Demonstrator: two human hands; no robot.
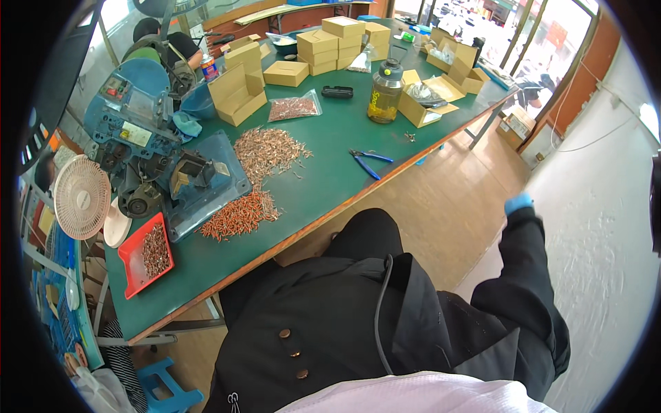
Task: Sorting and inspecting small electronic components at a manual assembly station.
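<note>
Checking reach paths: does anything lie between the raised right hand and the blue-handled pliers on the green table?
Nothing visible does: the right hand in its blue glove is off to the side over bare wooden floor, and the blue-handled pliers lie alone near the green table's edge.

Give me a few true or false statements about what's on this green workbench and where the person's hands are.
1. A red tray of small parts sits at the bench's near left corner. True.
2. The pliers on the bench have red handles. False: they are blue.
3. The right hand, in a blue glove, is off the bench, out to the right near the wall. True.
4. The right hand holds the jar. False: the jar stands alone on the bench.
5. The cardboard boxes are stacked on the floor. False: they are on the bench.
</note>
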